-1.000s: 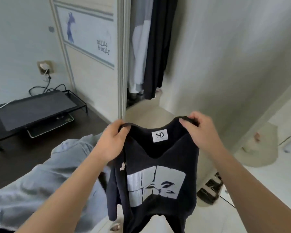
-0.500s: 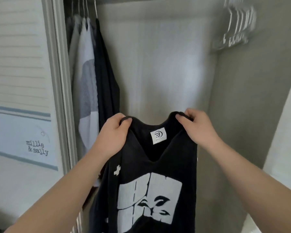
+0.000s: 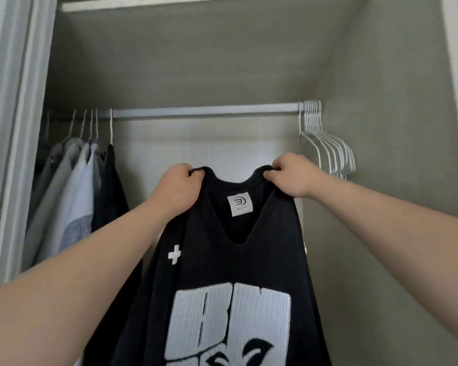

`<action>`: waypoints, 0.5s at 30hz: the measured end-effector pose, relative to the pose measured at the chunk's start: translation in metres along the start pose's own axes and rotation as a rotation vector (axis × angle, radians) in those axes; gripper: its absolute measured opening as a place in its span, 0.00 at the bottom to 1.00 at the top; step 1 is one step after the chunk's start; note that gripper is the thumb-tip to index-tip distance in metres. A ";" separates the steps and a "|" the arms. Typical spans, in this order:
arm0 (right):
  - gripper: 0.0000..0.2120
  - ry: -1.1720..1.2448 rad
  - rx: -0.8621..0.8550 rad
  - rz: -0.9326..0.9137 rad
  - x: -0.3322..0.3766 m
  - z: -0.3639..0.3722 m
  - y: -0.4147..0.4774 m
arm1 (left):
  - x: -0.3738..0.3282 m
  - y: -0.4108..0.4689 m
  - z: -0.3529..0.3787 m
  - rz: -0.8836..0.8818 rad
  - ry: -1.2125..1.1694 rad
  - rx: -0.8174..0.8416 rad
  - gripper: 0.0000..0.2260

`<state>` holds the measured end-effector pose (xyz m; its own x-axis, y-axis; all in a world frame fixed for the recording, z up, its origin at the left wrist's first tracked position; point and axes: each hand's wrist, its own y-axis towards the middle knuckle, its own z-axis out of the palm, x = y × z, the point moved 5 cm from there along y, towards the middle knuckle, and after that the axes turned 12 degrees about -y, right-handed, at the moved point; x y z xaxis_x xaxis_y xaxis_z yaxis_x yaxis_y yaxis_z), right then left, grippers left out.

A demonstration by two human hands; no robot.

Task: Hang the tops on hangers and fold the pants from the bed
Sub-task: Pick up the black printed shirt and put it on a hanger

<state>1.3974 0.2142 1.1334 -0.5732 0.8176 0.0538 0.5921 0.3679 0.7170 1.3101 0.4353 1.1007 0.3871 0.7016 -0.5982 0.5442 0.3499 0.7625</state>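
Before the closet rail, black top held up, left hand and right hand each gripping a shoulder, white neck label with round logo, small print unreadable, empty hangers right, hung shirts left.

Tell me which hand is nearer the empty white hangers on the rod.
Right. The right hand, gripping the black top at one shoulder, sits just below-left of the empty hangers. The left hand grips the other shoulder, farther left, nearer the hung clothes.
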 end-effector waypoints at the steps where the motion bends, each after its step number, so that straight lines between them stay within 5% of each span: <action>1: 0.19 -0.062 0.000 -0.010 -0.001 -0.010 0.010 | -0.008 0.013 0.003 0.016 0.009 -0.004 0.16; 8: 0.05 -0.501 -0.032 -0.001 -0.023 -0.056 0.051 | -0.064 0.076 0.037 0.148 0.124 0.003 0.15; 15: 0.14 -0.741 -0.196 0.061 -0.037 -0.057 0.076 | -0.090 0.095 0.071 0.243 0.285 0.028 0.15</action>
<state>1.4316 0.1869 1.2254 0.0280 0.9426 -0.3328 0.4593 0.2835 0.8418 1.3798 0.3615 1.2094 0.2867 0.9082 -0.3048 0.4834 0.1376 0.8645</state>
